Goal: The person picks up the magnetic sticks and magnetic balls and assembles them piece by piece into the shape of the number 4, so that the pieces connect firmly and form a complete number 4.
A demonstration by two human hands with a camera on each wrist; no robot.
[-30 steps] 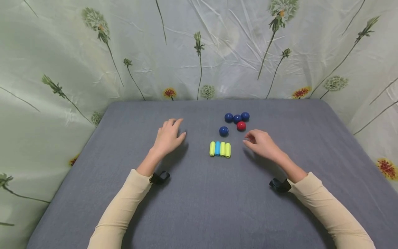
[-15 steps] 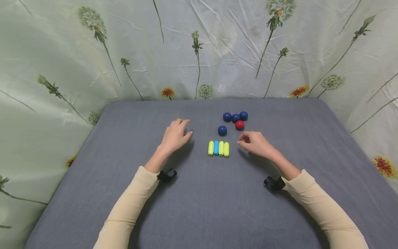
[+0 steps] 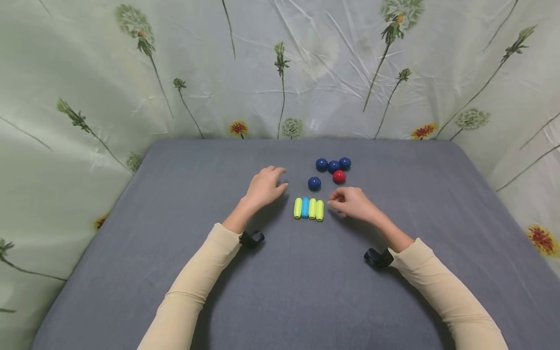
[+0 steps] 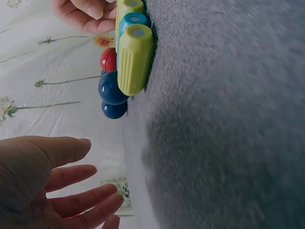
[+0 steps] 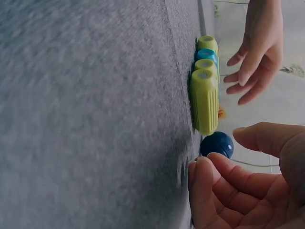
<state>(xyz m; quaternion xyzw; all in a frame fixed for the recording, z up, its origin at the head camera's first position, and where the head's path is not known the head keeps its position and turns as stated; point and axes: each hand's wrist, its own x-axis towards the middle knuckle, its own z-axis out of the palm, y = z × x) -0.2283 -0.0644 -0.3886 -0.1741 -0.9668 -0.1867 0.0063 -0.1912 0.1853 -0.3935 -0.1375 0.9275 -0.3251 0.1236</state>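
A short row of ribbed rods lies side by side mid-table in the head view: a blue rod (image 3: 305, 208) among three yellow-green rods (image 3: 320, 210). Pale flat discs show at the rod ends in both wrist views. My left hand (image 3: 264, 188) hovers left of the row, thumb and fingers spread, holding nothing. Just right of the row is my right hand (image 3: 353, 203), fingers loosely bent, with a gap between thumb and fingertips and nothing visible in it. Behind the rods sits a single blue ball (image 3: 314, 183). A red ball (image 3: 339, 177) lies a bit farther back.
Beyond the red ball, several more blue balls (image 3: 334, 166) cluster close together. Grey cloth covers the table (image 3: 280, 291). A pale flower-patterned curtain (image 3: 245, 87) hangs behind its far edge and along the sides. Dark wrist-camera mounts (image 3: 378, 258) project inward from both sleeves.
My left hand has moved right, nearer the row of rods. My right hand has shifted left and slightly toward me, close to the row's right end. Rods and balls stay in place.
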